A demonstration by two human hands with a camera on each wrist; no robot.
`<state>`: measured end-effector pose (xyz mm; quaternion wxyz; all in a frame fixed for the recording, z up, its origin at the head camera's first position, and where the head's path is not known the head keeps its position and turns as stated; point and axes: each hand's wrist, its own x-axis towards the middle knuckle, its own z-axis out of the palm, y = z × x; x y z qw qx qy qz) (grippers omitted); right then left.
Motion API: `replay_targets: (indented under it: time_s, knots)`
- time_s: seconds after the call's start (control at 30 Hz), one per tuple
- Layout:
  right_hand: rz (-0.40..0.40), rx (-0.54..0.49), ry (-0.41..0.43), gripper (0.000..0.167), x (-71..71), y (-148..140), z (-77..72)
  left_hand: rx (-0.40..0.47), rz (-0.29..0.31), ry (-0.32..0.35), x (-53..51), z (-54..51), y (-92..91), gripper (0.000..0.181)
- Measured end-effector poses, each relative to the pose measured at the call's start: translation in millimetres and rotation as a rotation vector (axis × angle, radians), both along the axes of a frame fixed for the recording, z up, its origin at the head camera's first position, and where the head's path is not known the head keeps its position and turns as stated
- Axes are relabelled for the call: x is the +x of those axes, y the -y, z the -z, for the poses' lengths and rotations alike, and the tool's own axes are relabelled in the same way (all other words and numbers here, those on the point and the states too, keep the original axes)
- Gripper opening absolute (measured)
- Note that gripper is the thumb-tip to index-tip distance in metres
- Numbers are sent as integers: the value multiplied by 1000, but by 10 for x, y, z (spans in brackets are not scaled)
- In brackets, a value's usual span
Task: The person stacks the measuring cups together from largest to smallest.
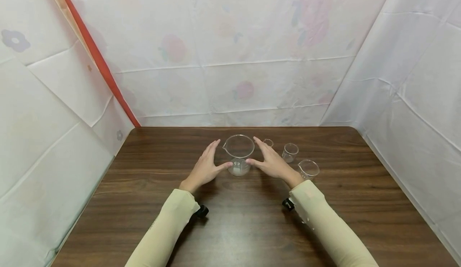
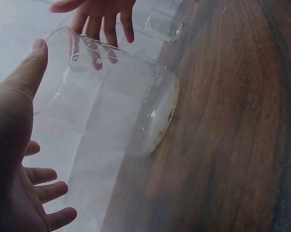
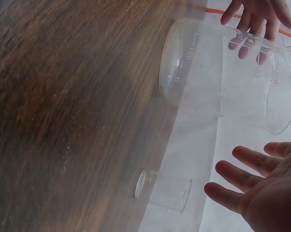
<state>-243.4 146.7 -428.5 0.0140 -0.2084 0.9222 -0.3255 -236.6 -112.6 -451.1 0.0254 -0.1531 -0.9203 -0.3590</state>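
Observation:
A large clear glass beaker point(image 1: 239, 166) with white printed graduations stands upright on the wooden table, its spout towards the left. To its left is my left hand point(image 1: 204, 167), fingers spread and thumb extended towards the glass. My right hand point(image 1: 273, 163) mirrors it on the other side, with the fingers likewise straight and parted. In the left wrist view, the left thumb is close to the rim of the beaker point(image 2: 131, 104); whether it touches cannot be made out. A gap shows between the right fingers and the beaker point(image 3: 223, 77) in the right wrist view.
Three smaller glass beakers stand right of the large one: one far back point(image 1: 268, 142) partly behind the right hand, a middle one point(image 1: 290, 153), and a nearer spouted one point(image 1: 309, 168) by the right wrist. White patterned sheets point(image 1: 230, 91) enclose the brown table point(image 1: 230, 227).

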Motion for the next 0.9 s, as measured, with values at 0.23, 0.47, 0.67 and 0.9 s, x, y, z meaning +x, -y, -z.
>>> replay_targets:
  time_s: [0.23,0.47,0.67,0.9]
  knots:
    - [-7,-11,21,94,-4,21,4,39,17,23,-1,22,-29,98]
    - [-10,-25,17,100,-20,28,42,74,28,48,-13,32,-54,98]
    - [-25,-67,33,100,-17,39,52,88,34,56,-23,45,-85,96]
    - [-19,-103,82,97,-33,43,64,115,29,65,-35,70,-116,92]
